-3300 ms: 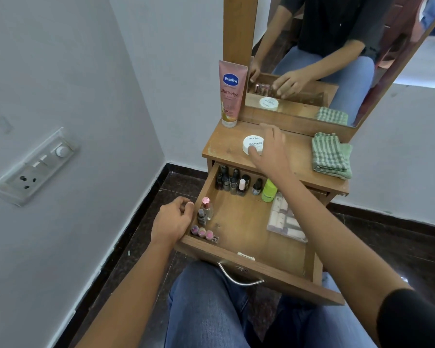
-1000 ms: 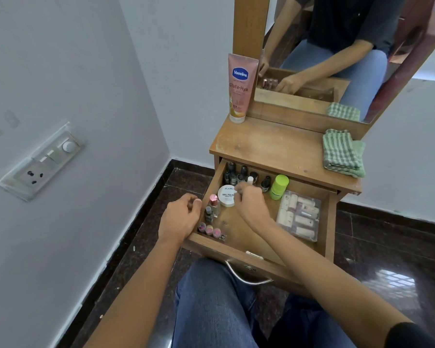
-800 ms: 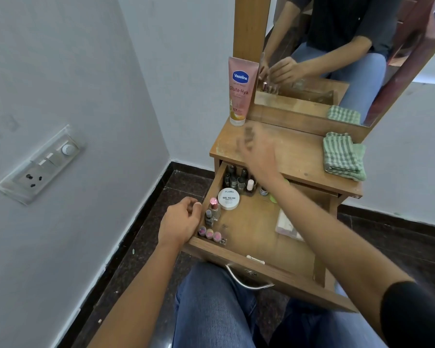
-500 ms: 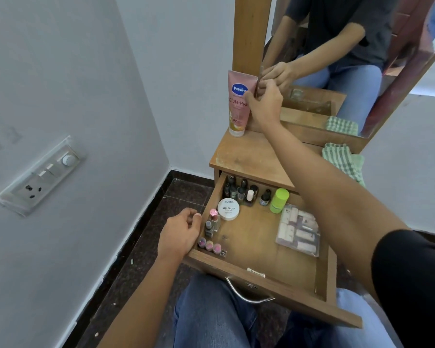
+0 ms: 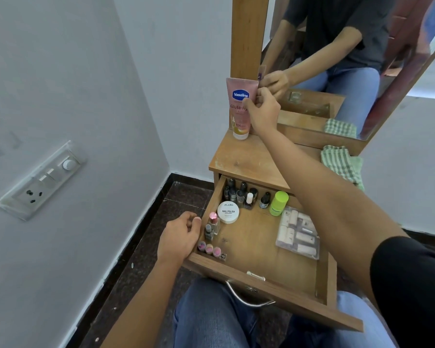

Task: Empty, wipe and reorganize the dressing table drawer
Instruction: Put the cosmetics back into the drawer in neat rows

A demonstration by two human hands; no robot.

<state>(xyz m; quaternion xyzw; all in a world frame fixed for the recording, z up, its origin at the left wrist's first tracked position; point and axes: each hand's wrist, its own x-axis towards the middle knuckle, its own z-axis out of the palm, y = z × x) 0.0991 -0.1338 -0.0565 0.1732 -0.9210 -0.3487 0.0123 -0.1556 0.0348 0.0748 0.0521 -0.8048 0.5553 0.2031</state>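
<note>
While the left hand (image 5: pixel 180 238) grips the open drawer (image 5: pixel 256 247) by its left wall, the right hand (image 5: pixel 263 113), fingers curled at the top edge of the Vaseline tube (image 5: pixel 240 114) standing by the mirror post (image 5: pixel 249 33), grip unclear to me, should take it lower and lay it flat inside.

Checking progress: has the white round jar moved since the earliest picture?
Yes. The white jar went from the tabletop down into the drawer, near its left wall.
</note>
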